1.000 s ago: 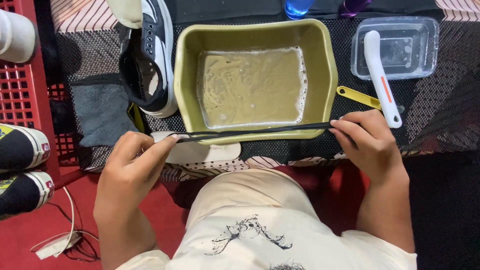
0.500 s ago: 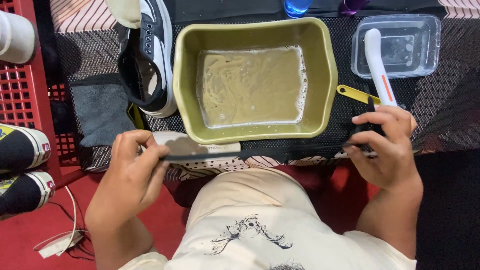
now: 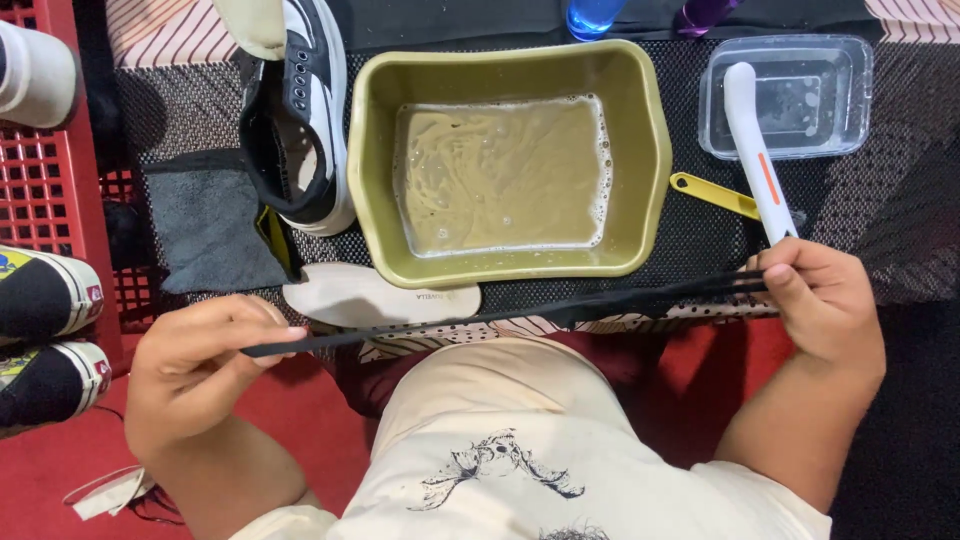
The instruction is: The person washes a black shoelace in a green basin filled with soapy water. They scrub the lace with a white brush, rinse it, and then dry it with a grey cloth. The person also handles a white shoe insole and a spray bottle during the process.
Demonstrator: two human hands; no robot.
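Black shoelace (image 3: 520,312) stretched | left hand (image 3: 205,365) pinches end | right hand (image 3: 825,310) grips, apparently doubled | olive basin (image 3: 655,150) beyond

One view only, taken from a head-worn camera, aimed almost straight down over the wearer's chest and lap. The scene is seen at close range, about arm's reach. The left hand (image 3: 200,365) and right hand (image 3: 825,305) are framed low, the olive basin (image 3: 372,150) top centre, a red crate (image 3: 50,200) cut off at the left edge. No second view is provided, so nothing is shared.
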